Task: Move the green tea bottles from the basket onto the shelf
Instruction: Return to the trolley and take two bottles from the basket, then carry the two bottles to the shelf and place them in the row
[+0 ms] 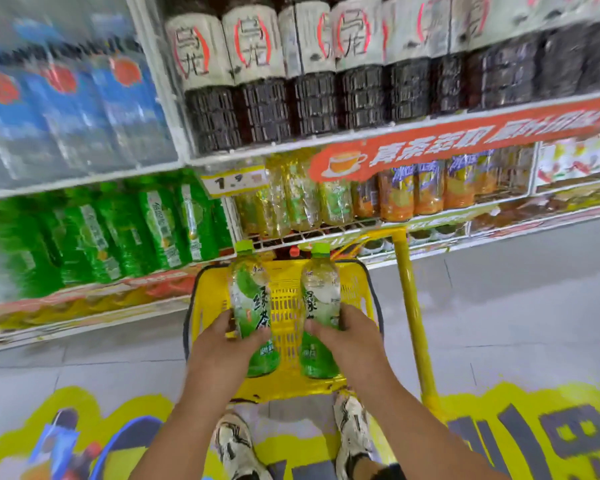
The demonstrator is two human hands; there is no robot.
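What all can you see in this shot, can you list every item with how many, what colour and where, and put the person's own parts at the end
Green tea bottles in hand: two, clear with green labels and green caps, one in the left hand, one in the right, above the basket.
Basket: one, yellow, on the floor below the hands.
Basket handle pole: one, yellow, right of the basket.
Dark tea bottles: a row, white labels, upper shelf.
Blue-labelled bottles: several, blurred, upper left.
Green bottles: a row, lower shelf, left.
Yellowish bottles: several, lower shelf, middle.
Orange bottles: several, lower shelf, right.
Price tag: one, yellow and white, shelf edge.
Banner: one, orange, shelf edge.
Shoes: two, white and black, bottom.
Left hand, right hand: each grips a bottle.
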